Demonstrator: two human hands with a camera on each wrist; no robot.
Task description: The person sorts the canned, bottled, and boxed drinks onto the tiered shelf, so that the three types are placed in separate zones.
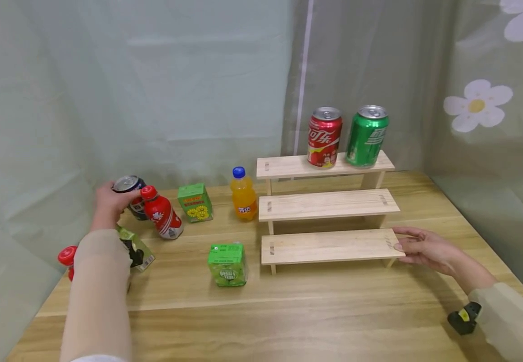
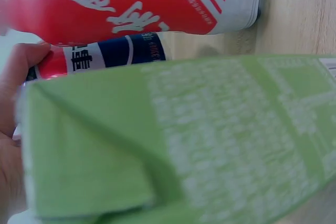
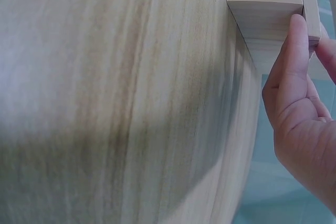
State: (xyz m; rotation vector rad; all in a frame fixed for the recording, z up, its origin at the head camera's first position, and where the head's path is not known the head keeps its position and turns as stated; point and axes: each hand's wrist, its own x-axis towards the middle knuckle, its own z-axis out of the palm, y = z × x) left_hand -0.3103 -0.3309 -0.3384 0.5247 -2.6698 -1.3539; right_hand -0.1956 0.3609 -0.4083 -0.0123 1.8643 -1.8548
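At the back left, my left hand (image 1: 109, 202) holds a dark blue soda can (image 1: 130, 186), thumb and fingers curled round its upper part. The can's red and blue side (image 2: 113, 56) shows in the left wrist view, partly hidden. Close by the hand, a red-capped red bottle (image 1: 162, 216) stands upright. A green carton with a dark print (image 1: 137, 250) is partly behind the left forearm. On the other side, my right hand (image 1: 429, 249) pinches the right end of the lowest board of a three-step wooden shelf (image 1: 329, 246). Its fingers (image 3: 298, 51) lie under the board.
A red cola can (image 1: 325, 138) and a green soda can (image 1: 367, 138) stand on the top step. Left of the shelf are an orange drink bottle (image 1: 244, 198), a yellow-flowered green carton (image 1: 195, 203) and another green carton (image 1: 228, 266). Another red-capped bottle (image 1: 67, 256) sits at far left.
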